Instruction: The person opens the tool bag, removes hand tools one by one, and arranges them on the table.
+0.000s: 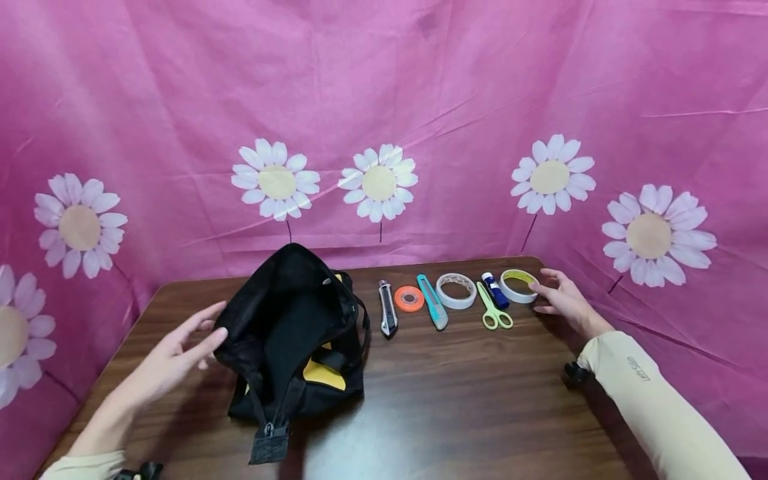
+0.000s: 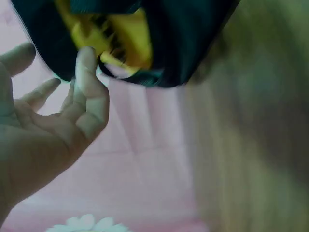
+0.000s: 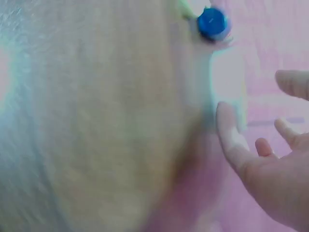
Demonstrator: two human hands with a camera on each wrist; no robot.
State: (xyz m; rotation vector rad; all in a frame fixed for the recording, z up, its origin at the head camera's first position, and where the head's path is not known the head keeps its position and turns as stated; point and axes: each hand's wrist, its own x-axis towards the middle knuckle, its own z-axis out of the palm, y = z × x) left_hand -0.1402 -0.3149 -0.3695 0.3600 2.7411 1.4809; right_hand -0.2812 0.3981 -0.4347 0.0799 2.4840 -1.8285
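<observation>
A black bag [image 1: 288, 333] with yellow patches stands on the left of the table, its zipped mouth gaping upward. My left hand [image 1: 174, 353] is at the bag's left rim, fingers spread and thumb tip right at the edge. In the left wrist view, the thumb overlaps the bag [image 2: 193, 38]. On the far right, my right hand [image 1: 567, 303] has its fingers apart beside a white tape roll [image 1: 517, 293] with a yellow inside. The thumb tip overlaps the roll's right side. The right wrist view shows the tape roll [image 3: 227, 77] as a bright, blurred white shape.
Left to right behind the table's middle lie a grey utility knife [image 1: 388, 310], orange tape roll [image 1: 402, 303], teal box cutter [image 1: 433, 303], another white tape roll [image 1: 447, 301], green scissors [image 1: 493, 310] and blue glue stick [image 1: 495, 291]. A pink flowered cloth [image 1: 384, 80] hangs behind the table [image 1: 456, 400].
</observation>
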